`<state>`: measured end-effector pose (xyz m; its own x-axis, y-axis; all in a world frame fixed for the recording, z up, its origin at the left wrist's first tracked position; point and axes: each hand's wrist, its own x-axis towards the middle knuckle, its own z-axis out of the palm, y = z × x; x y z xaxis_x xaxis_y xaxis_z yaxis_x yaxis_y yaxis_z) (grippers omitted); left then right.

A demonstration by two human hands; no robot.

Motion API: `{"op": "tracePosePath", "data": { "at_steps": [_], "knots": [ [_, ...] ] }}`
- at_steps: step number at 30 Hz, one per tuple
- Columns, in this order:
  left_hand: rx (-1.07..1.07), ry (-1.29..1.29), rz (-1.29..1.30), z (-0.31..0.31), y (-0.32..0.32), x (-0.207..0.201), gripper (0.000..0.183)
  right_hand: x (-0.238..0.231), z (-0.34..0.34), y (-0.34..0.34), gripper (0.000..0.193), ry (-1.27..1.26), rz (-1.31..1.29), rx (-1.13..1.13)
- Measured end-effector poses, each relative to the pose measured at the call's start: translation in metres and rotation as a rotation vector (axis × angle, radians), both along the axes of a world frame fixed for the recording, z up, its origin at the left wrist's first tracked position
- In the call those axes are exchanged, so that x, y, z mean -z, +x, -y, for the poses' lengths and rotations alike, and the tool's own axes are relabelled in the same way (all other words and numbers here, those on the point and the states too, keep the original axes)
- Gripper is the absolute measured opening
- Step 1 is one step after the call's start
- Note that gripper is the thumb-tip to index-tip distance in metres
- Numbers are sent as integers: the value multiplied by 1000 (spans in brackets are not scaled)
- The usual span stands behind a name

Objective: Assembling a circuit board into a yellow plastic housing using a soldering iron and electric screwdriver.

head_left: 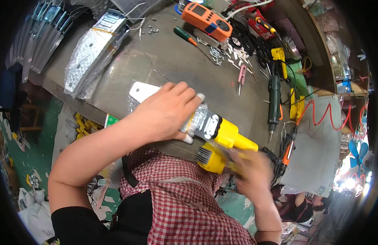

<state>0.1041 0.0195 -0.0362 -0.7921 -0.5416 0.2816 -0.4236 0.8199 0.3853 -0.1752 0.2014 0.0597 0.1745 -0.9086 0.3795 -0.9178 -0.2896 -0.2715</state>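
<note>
A flat white metal piece [143, 91] partly covered in bubble wrap lies at the front edge of the bench. My left hand [166, 110] lies across it, gripping it with the fingers curled over the far side and the thumb on the near side. Light finger covers show on the index finger and thumb. Joined to the wrapped part on the right is a yellow plastic housing [227, 134] with a dark collar and a black ribbed patch. My right hand [252, 173], blurred by motion, is closed at the housing's near right side. A smeared grey strip extends from its fingers.
An orange meter [207, 20], a green-handled screwdriver [185, 34] and loose screws [216, 55] lie at the back. An electric screwdriver [274, 100] and a coiled red cord [319, 118] are on the right. Another bubble-wrapped metal piece [89, 53] lies left. A person [297, 204] sits at lower right.
</note>
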Motion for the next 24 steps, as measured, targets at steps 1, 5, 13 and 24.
{"op": "tracePosePath", "data": {
  "at_steps": [1, 5, 13, 24],
  "knots": [
    [-1, 7, -2, 1, -1, 2, 88, 4, 19, 20, 63, 216, -230, -1],
    [-36, 46, -16, 1, 7, 6, 87, -22, 21, 16, 75, 100, 116, 356],
    [-30, 35, -46, -3, 5, -2, 82, 2, 32, 0, 72, 363, -132, 162],
    [175, 157, 225, 3, -18, -28, 83, 30, 20, -101, 59, 185, 331, 550]
  ]
}}
